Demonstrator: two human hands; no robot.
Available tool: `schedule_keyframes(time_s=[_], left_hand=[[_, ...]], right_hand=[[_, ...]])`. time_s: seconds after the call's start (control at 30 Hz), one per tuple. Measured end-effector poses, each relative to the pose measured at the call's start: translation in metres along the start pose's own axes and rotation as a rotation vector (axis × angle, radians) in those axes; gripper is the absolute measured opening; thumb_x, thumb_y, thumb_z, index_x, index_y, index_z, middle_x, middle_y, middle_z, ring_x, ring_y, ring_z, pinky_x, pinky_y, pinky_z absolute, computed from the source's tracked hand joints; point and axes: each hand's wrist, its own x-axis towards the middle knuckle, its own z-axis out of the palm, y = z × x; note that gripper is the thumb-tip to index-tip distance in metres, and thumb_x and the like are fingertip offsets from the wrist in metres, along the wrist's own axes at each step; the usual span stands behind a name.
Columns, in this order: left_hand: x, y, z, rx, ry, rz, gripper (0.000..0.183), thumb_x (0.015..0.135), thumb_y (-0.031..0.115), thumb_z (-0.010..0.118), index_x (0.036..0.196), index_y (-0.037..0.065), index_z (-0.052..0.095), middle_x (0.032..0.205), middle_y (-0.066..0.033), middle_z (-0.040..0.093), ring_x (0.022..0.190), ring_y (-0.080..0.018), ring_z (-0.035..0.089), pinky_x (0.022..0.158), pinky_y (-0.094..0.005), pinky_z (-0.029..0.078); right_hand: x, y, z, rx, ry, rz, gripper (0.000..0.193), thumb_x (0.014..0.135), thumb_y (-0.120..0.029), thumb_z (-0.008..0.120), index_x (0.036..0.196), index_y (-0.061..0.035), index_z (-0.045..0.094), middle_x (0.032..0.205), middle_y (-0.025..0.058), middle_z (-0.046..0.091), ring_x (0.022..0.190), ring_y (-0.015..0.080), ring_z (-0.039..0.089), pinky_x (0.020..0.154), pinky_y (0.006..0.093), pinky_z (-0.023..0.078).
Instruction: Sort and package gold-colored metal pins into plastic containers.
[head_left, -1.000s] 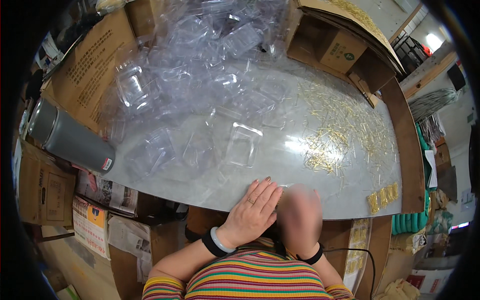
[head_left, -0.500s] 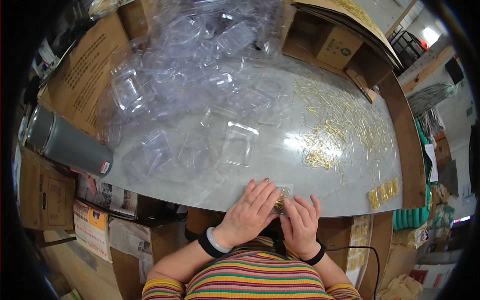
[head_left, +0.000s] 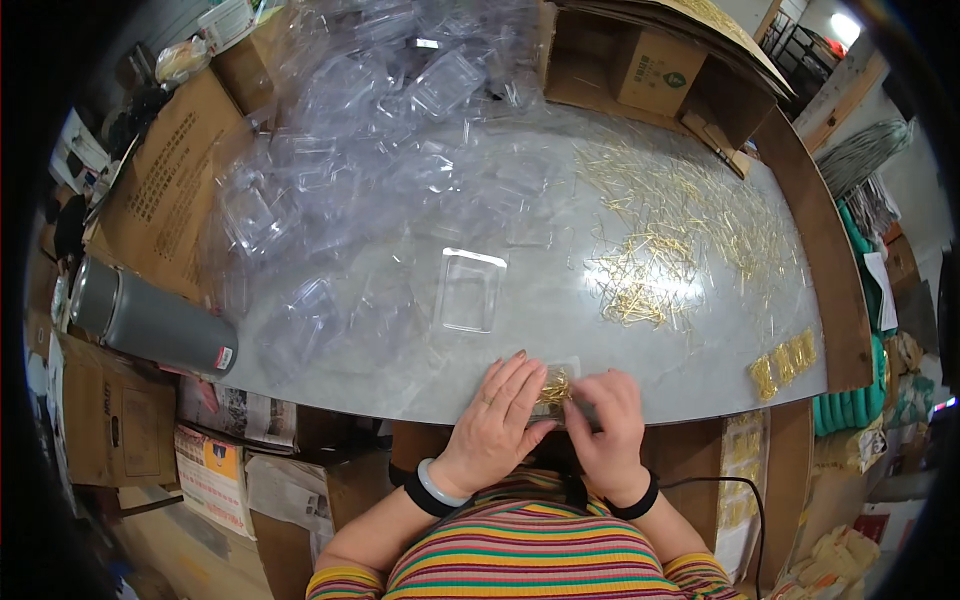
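At the table's near edge, a small clear plastic blister tray (head_left: 568, 364) holds a bunch of gold-coloured wire hooks (head_left: 553, 388). My left hand (head_left: 497, 412) lies along the tray's left side, fingers straight and side by side, thumb at the near side. On the other side, my right hand (head_left: 608, 425) has its fingers curled, with the tips closed at the edge of the hooks. Part of the tray is hidden beneath both hands. Farther off, an empty clear blister shell (head_left: 470, 290) rests on the table.
Many clear plastic shells (head_left: 350, 170) are heaped at the far left. Loose gold hooks (head_left: 650, 275) spread across the right, with bundled hooks (head_left: 783, 364) near the right edge. A grey bottle (head_left: 160, 322) lies at the left. Cardboard walls (head_left: 815, 250) border the table.
My right hand's fingers have curled in, where they were stretched out before. More of the hooks in the tray show between my hands. The whole view has shifted slightly.
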Motion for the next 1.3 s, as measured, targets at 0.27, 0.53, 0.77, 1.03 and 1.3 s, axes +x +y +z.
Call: schedule_keyframes(time_s=[0.27, 0.53, 0.77, 1.03, 1.3], left_hand=[[-0.002, -0.001, 0.0, -0.021, 0.007, 0.021, 0.074, 0.086, 0.021, 0.078, 0.145, -0.004, 0.041, 0.144, -0.0236, 0.049, 0.135, -0.0425, 0.048, 0.11, -0.0471, 0.043], [0.0, -0.004, -0.016, -0.325, -0.079, -0.102, 0.111, 0.079, 0.037, 0.084, 0.156, -0.004, 0.016, 0.149, -0.0282, 0.041, 0.14, -0.0435, 0.041, 0.115, -0.0467, 0.036], [-0.006, -0.009, -0.027, -0.719, 0.006, -0.154, 0.101, 0.091, 0.046, 0.071, 0.158, -0.005, 0.014, 0.155, -0.0289, 0.035, 0.146, -0.0435, 0.034, 0.118, -0.0474, 0.03], [-0.008, -0.01, -0.028, 0.001, -0.131, -0.045, 0.07, 0.094, 0.029, 0.067, 0.149, -0.005, 0.039, 0.152, -0.0226, 0.042, 0.145, -0.0412, 0.036, 0.117, -0.0509, 0.032], [-0.011, -0.01, -0.014, 0.104, -0.058, 0.048, 0.061, 0.089, 0.017, 0.073, 0.141, -0.003, 0.049, 0.148, -0.02, 0.048, 0.136, -0.0391, 0.047, 0.114, -0.0531, 0.038]], right_hand=[[-0.003, 0.012, -0.005, 0.03, -0.094, -0.026, 0.036, 0.086, -0.004, 0.071, 0.121, -0.0042, 0.065, 0.119, 0.0123, 0.064, 0.117, 0.0356, 0.056, 0.103, 0.0506, 0.043], [-0.004, -0.001, -0.003, -0.036, -0.154, -0.093, 0.056, 0.084, -0.017, 0.075, 0.136, -0.005, 0.056, 0.143, 0.0189, 0.05, 0.131, 0.0417, 0.048, 0.109, 0.0543, 0.038], [-0.002, -0.006, 0.001, -0.1, -0.276, -0.213, 0.057, 0.083, -0.009, 0.07, 0.138, -0.0052, 0.055, 0.147, 0.0169, 0.048, 0.134, 0.046, 0.043, 0.112, 0.0564, 0.039], [-0.005, -0.007, 0.008, -0.138, -0.23, -0.09, 0.058, 0.085, -0.011, 0.073, 0.139, -0.0062, 0.053, 0.148, 0.0144, 0.048, 0.137, 0.0467, 0.041, 0.114, 0.0627, 0.029], [-0.013, 0.007, 0.005, -0.128, -0.199, -0.126, 0.058, 0.083, -0.01, 0.075, 0.137, -0.005, 0.055, 0.142, 0.0142, 0.055, 0.139, 0.0404, 0.043, 0.116, 0.0593, 0.029]])
